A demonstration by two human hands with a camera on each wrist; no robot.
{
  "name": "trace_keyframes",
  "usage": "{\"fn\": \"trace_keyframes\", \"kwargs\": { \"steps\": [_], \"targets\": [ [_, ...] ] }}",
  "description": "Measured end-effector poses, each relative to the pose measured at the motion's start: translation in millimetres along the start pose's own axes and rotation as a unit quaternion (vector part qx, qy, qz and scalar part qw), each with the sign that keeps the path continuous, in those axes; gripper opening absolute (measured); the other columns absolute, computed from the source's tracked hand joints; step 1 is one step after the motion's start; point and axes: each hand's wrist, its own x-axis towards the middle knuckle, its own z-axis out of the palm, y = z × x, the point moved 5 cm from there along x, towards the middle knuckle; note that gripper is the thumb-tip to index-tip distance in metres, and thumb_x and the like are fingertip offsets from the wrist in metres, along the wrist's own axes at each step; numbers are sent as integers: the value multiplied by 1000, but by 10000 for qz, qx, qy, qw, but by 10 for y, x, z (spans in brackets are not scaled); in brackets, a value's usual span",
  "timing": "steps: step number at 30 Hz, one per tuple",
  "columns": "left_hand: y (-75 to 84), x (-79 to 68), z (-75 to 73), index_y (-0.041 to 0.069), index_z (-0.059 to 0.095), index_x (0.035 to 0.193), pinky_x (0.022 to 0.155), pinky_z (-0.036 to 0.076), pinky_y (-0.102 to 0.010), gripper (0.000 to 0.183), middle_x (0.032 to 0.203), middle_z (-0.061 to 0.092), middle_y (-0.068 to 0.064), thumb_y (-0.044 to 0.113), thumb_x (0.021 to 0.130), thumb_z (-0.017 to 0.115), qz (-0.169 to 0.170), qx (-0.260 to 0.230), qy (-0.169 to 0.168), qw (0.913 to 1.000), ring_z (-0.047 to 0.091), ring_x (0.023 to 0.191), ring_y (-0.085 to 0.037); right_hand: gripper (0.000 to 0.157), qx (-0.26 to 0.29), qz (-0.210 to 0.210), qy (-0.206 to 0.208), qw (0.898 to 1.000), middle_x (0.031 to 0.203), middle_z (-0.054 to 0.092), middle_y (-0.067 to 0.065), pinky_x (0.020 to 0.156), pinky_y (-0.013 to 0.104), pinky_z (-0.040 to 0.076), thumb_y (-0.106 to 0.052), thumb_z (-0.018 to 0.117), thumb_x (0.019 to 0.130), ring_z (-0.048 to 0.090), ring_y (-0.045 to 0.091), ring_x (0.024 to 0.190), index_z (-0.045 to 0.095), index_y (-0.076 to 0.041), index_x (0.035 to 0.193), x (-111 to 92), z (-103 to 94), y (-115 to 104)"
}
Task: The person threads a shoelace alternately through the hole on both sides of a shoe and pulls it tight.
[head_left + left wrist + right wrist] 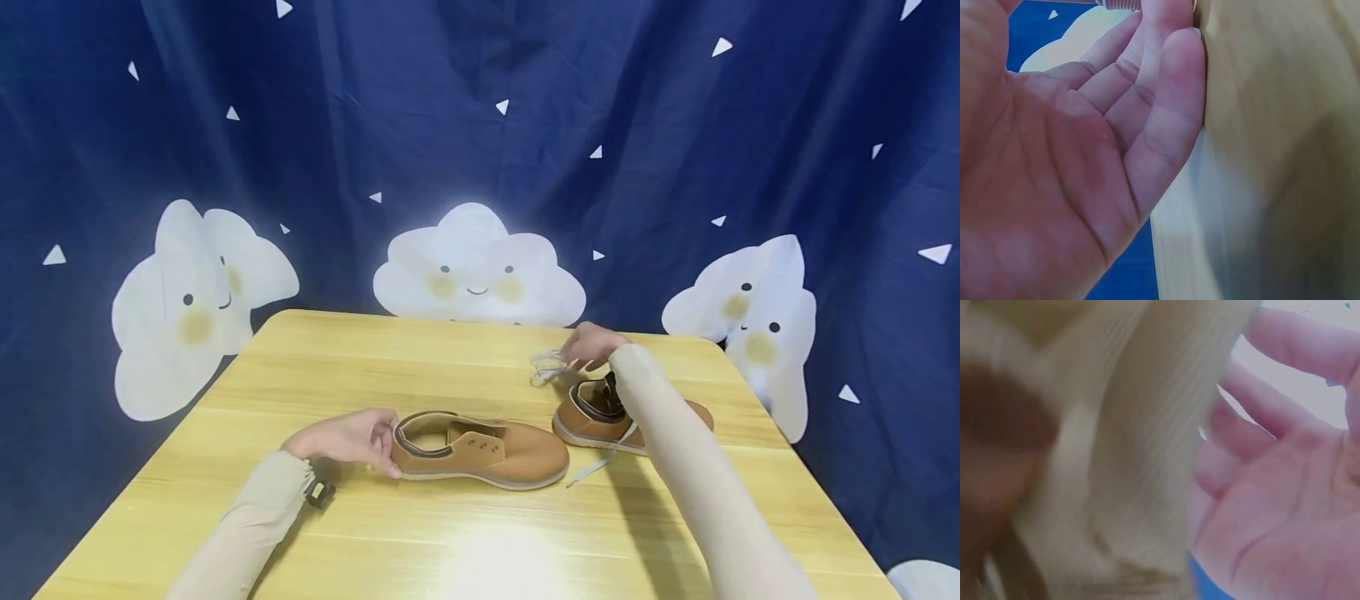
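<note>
A tan low-cut shoe [534,454] with a dark collar and bare eyelets lies on its sole, toe to the right. My left hand [352,437] grips it at the heel, thumb low near the sole and fingers higher up. In the left wrist view the fingers [1172,94] bend gently, their tips mostly cut off. Behind a second tan shoe [581,421], my right hand [592,346] reaches down with spread fingers beside a loosely looped pale shoelace [545,367]. A sleeve [1141,450] hides those fingertips in the right wrist view.
Both shoes stand on a light wooden table [337,358]. Another pale lace end [592,473] trails from the second shoe toward the front. My right forearm crosses over that shoe's toe half. A dark blue curtain [450,150] with clouds hangs right behind the table.
</note>
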Motion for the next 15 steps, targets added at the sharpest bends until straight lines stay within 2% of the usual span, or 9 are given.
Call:
{"fn": "trace_keyframes", "kwargs": {
  "steps": [1, 2, 4, 7, 10, 12, 15],
  "targets": [
    [2, 2, -1, 2, 56, 112, 66, 56, -25, 49, 84, 67, -5, 23, 81, 87, -12, -11, 4, 10000, 63, 70, -12, 35, 701, -12, 374, 9968, 115, 74, 21, 86, 41, 62, -13, 64, 98, 75, 30, 101, 66, 8, 126, -85, -25, -40],
    [4, 3, -2, 2, 56, 113, 66, 55, -25, 49, 84, 67, -5, 22, 81, 87, -11, -33, 7, 10000, 63, 70, -12, 37, 1059, -84, 581, 9926, 116, 74, 22, 86, 40, 62, -11, 65, 98, 75, 30, 101, 63, 10, 129, -171, -37, -102],
    [11, 5, -5, 1, 56, 113, 66, 55, -25, 49, 84, 67, -6, 21, 81, 87, -1, -56, 16, 10000, 62, 70, -13, 35, 1634, -333, 897, 9819, 110, 76, 21, 83, 35, 62, -7, 66, 97, 75, 25, 93, 62, 12, 126, -306, -70, -213],
    [21, 5, -2, 1, 55, 113, 65, 55, -25, 48, 84, 67, -7, 20, 81, 87, 7, -94, 6, 10000, 62, 70, -13, 27, 2474, -669, 1188, 9593, 99, 77, 13, 80, 29, 62, -1, 65, 96, 73, 15, 86, 61, 11, 120, -426, -142, -310],
    [31, -7, 3, 2, 55, 115, 66, 55, -25, 50, 86, 67, -7, 20, 81, 87, -22, -91, -33, 10000, 63, 71, -13, 23, 3238, -1134, 1237, 9311, 93, 76, 3, 79, 25, 62, 1, 64, 98, 73, 11, 86, 57, 9, 118, -502, -210, -379],
    [33, -37, -11, -4, 51, 127, 71, 56, -25, 62, 91, 68, -9, 20, 82, 87, -87, -134, -131, 9998, 65, 77, -16, 25, 3655, -1383, 1197, 9126, 94, 77, 0, 81, 24, 61, 6, 63, 97, 74, 10, 89, 54, 7, 121, -550, -251, -427],
    [67, -111, -82, -9, 39, 145, 80, 57, -28, 83, 100, 69, -12, 21, 83, 86, -239, -131, -322, 9991, 66, 88, -19, 32, 4049, -1685, 1113, 8918, 94, 76, -2, 82, 21, 60, 14, 58, 95, 75, 10, 91, 49, 5, 125, -732, -315, -590]
  ]
}}
